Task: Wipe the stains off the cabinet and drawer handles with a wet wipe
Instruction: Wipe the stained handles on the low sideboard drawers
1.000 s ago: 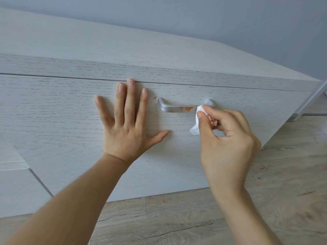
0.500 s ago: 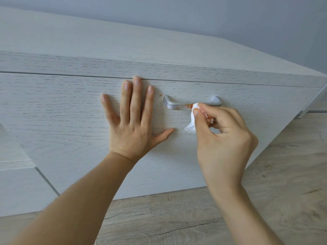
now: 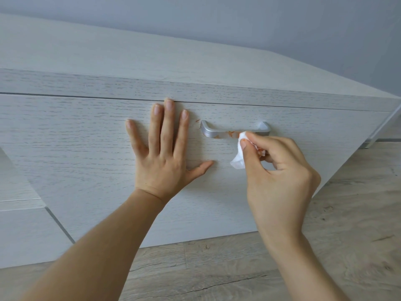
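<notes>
A silver handle [image 3: 213, 131] is fixed to the pale wood drawer front [image 3: 86, 148]. Orange stains show on the bar's middle, and a small orange mark sits on the wood just left of the handle. My right hand [image 3: 280, 177] pinches a white wet wipe [image 3: 239, 151], which carries orange smears, and presses its top against the bar right of centre. My left hand [image 3: 162, 153] lies flat on the drawer front left of the handle, fingers spread.
The cabinet's top panel [image 3: 173, 61] runs above the drawer, with a grey wall behind. Wood-look flooring [image 3: 347, 224] lies below and to the right. Another pale panel [image 3: 21, 235] stands at the lower left.
My right hand with the wipe slid left along the handle, then back a little to the right. The orange stain on the bar looks thinner. My left hand stays flat on the drawer.
</notes>
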Action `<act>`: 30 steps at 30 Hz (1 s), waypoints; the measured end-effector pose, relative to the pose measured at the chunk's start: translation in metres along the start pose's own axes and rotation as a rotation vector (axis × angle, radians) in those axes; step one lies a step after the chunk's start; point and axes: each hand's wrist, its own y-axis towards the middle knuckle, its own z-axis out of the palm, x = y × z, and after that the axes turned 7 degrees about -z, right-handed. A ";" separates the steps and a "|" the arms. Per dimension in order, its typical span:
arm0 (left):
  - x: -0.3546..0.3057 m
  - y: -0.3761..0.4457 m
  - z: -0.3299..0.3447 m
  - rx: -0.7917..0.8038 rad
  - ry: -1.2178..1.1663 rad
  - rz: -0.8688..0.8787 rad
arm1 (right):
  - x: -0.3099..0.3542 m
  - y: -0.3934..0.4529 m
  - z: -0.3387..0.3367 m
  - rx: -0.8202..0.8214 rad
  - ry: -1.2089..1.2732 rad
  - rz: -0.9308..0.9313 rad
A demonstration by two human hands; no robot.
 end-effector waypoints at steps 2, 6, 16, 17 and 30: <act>0.000 0.000 0.000 -0.007 0.004 -0.003 | 0.001 0.001 0.002 -0.003 0.006 0.004; -0.001 0.000 0.001 -0.019 0.004 -0.006 | 0.005 0.001 0.009 -0.027 -0.004 -0.008; 0.000 0.000 0.002 -0.022 0.004 0.002 | 0.007 0.000 0.011 0.041 -0.013 -0.087; 0.000 0.000 0.001 -0.020 0.002 0.003 | 0.007 0.000 0.011 0.038 -0.007 -0.085; 0.000 -0.003 -0.001 0.024 -0.011 -0.012 | 0.008 -0.005 0.003 0.019 -0.039 -0.068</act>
